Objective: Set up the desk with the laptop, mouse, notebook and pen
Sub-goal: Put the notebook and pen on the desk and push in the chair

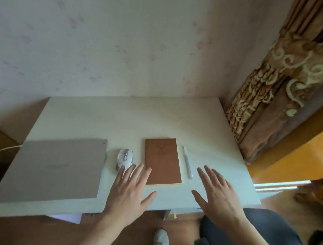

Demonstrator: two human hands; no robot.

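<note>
A closed grey laptop (55,168) lies on the left of the pale desk (128,118), with a white cable at its left edge. To its right sits a white mouse (124,158), then a closed brown notebook (163,161), then a white pen (187,162) lying lengthwise. My left hand (129,191) hovers with fingers spread, its fingertips over the mouse's near end and the notebook's left edge. My right hand (219,194) is spread flat to the right of the pen, holding nothing.
A dark office chair (267,243) stands at the desk's front right. A patterned curtain (272,91) hangs beside the desk's right edge. A wall backs the desk. A shoe (161,242) shows on the wooden floor below.
</note>
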